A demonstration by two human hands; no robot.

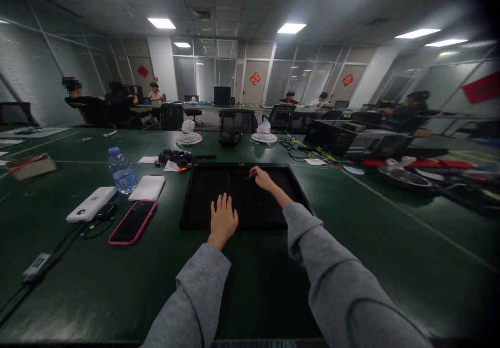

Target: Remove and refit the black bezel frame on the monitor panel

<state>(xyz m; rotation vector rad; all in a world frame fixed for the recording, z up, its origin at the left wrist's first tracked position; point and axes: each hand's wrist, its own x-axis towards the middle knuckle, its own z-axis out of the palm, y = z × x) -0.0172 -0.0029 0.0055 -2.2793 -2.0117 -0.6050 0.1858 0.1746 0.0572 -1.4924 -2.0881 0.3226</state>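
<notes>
A flat black rectangular panel with a raised rim, like a monitor (pixel 207 197) lying face up, rests on the green table before me. My left hand (pixel 224 218) lies palm down over its near edge, fingers stretched out and slightly spread, holding nothing. Farther in, over the panel's upper right part, is my right hand (pixel 261 177). Its fingers are curled together as in a pinch. Anything between them is too small and dark to make out.
Left on the table (pixel 70 264) are a water bottle (pixel 123 171), tissue pack (pixel 147 187), pink-edged phone (pixel 133 223) and white power bank (pixel 92 203) with cables. Behind the panel stand two white fans (pixel 188 133). Electronics and wires (pixel 300 150) lie right. People sit farther back.
</notes>
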